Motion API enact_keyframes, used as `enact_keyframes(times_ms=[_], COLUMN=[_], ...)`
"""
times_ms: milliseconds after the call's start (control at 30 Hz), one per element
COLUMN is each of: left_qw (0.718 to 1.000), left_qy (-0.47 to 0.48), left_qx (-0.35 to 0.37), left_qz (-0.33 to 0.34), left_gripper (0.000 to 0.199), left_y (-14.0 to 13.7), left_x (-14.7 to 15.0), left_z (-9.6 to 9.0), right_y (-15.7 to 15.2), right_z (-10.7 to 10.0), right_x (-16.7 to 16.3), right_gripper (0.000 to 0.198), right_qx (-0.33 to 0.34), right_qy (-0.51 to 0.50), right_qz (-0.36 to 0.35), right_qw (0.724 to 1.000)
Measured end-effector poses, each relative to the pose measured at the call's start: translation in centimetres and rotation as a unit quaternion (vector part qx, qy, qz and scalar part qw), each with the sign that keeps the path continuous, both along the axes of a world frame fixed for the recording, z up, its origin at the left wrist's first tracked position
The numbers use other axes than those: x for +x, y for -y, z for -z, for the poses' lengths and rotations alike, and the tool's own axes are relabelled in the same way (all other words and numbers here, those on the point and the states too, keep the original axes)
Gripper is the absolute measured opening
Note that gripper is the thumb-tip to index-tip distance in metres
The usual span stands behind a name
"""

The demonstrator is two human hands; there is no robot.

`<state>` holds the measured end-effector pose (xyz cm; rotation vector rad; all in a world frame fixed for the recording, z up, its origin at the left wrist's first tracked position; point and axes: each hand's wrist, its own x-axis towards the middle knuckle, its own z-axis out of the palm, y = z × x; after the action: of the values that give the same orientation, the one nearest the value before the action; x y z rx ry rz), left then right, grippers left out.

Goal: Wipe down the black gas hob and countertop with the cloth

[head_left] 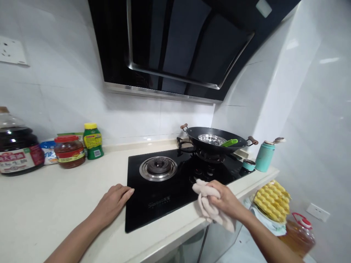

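While gripping cloth (206,200) in right hand (225,200) at hob (148,191) front edge, bunched likely for control:
resting left hand (115,200) flat, empty, at left edge, apparently for bracing.

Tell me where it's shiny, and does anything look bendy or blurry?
In the head view, glare dots the right wall, and the metal dish glints; in the head view, the range hood looks slanted, perhaps from a wide lens; in the head view, the cloth looks slightly soft, without fine detail.
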<state>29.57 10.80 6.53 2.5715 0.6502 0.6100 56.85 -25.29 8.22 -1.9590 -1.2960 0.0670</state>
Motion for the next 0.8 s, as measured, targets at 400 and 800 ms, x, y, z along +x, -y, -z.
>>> enact_keyframes(times_ms=[400,800], left_qw=[1.0,1.0], left_qy=[-0.012,-0.011], left_qx=[0.007,-0.004], left_qz=[-0.009,-0.009], left_gripper=[0.054,0.054], left_y=[0.4,0.6], left_x=[0.0,0.4], left_z=[-0.7,-0.7], right_y=[8.1,5.0], right_z=[0.2,2.7], right_x=[17.4,17.1], right_gripper=[0.055,0.046], right_qx=[-0.066,-0.154], right_qy=[0.118,0.15], right_qz=[0.312,0.228], right_qw=[0.94,0.95])
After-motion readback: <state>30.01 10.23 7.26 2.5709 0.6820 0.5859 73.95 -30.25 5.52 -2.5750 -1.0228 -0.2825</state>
